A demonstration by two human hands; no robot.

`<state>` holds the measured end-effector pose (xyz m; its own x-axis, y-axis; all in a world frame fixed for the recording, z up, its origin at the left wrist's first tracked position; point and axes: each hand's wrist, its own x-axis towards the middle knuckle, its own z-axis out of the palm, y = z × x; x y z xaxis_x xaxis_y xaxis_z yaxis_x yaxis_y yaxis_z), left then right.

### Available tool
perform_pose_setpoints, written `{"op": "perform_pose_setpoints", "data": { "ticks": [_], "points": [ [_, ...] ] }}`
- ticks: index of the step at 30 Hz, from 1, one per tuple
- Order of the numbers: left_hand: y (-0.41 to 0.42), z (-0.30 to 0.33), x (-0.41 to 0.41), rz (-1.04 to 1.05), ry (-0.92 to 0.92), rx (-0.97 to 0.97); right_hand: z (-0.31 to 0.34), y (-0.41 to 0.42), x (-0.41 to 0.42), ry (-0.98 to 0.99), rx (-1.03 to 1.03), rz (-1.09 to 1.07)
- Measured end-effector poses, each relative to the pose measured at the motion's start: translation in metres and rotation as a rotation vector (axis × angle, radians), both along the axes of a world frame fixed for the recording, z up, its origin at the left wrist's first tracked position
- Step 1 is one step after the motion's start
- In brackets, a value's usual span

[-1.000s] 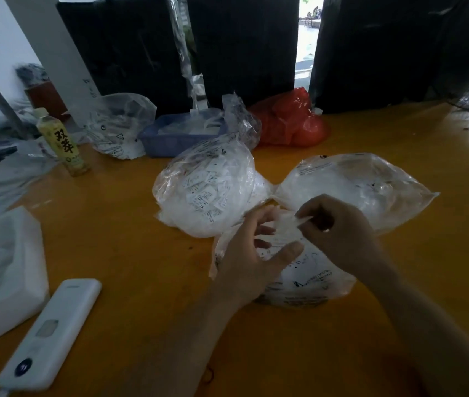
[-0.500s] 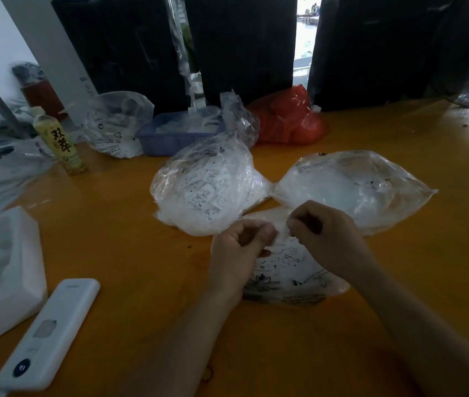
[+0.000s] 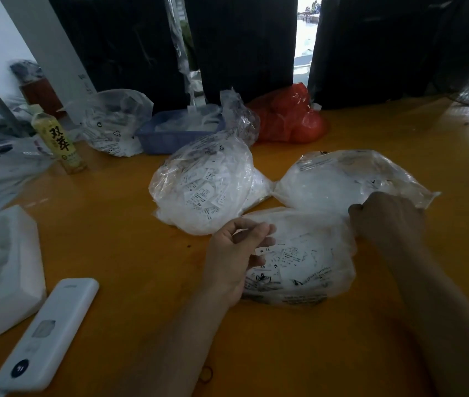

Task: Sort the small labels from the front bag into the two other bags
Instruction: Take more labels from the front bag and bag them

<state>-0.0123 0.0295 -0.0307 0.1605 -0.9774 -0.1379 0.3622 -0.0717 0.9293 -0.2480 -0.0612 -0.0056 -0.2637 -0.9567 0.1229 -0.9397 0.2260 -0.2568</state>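
**Hands at the label bags on the orange tabletop**

Three clear plastic bags lie close together on the orange tabletop (image 3: 113, 253). The front bag (image 3: 308, 267) sits nearest the person, with printed labels showing through its plastic. Behind it on the left stands a rounded left bag (image 3: 201, 190) packed with small white labels, and behind it on the right lies the right bag (image 3: 342, 181), flatter and cloudy, so its contents cannot be made out. The two rear bags touch at their near corners, and both meet the front bag's far edge.

The left hand (image 3: 236, 253) rests at the front bag's left edge, its fingers curled, thumb and forefinger pinching a small label (image 3: 262, 249). The right hand (image 3: 388, 219) is at the near edge of the right bag, knuckles up and fingers curled under; whether they grip the plastic or a label cannot be told.

Farther back stand a blue tray (image 3: 170, 138), a red bag (image 3: 287, 118), another clear bag (image 3: 115, 124) and a yellow drink bottle (image 3: 58, 138). Near the left edge lie a white foam block (image 3: 1, 267) and a white handheld device (image 3: 47, 330).
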Motion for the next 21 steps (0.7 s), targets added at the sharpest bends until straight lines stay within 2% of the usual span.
{"op": "perform_pose_setpoints", "data": {
  "ticks": [6, 8, 11, 13, 15, 16, 19, 21],
  "points": [
    [-0.001, -0.001, 0.0, -0.002, 0.153, -0.018, -0.009, -0.006, -0.004, 0.046, -0.034, -0.012],
    [-0.002, -0.002, 0.0, -0.004, 0.188, -0.027, -0.011, -0.008, -0.005, 0.023, -0.151, 0.031],
    [-0.003, -0.002, 0.0, -0.011, 0.202, -0.045, -0.007, 0.001, 0.005, -0.213, -0.477, 0.269],
    [-0.003, -0.002, -0.001, -0.005, 0.192, -0.042, -0.002, 0.015, 0.016, -0.357, -0.533, 0.537],
    [-0.003, -0.002, -0.001, -0.002, 0.196, -0.031, -0.003, 0.027, 0.027, -0.35, -0.342, 0.806],
    [-0.003, -0.002, -0.001, 0.003, 0.203, -0.021, -0.006, 0.03, 0.032, -0.276, -0.224, 0.878],
    [-0.003, -0.002, 0.0, 0.021, 0.25, 0.009, -0.018, 0.026, 0.039, 0.033, -0.047, 0.86],
    [-0.004, -0.001, 0.0, 0.024, 0.282, 0.021, -0.022, 0.024, 0.041, 0.094, 0.031, 0.802]
  ]
}}
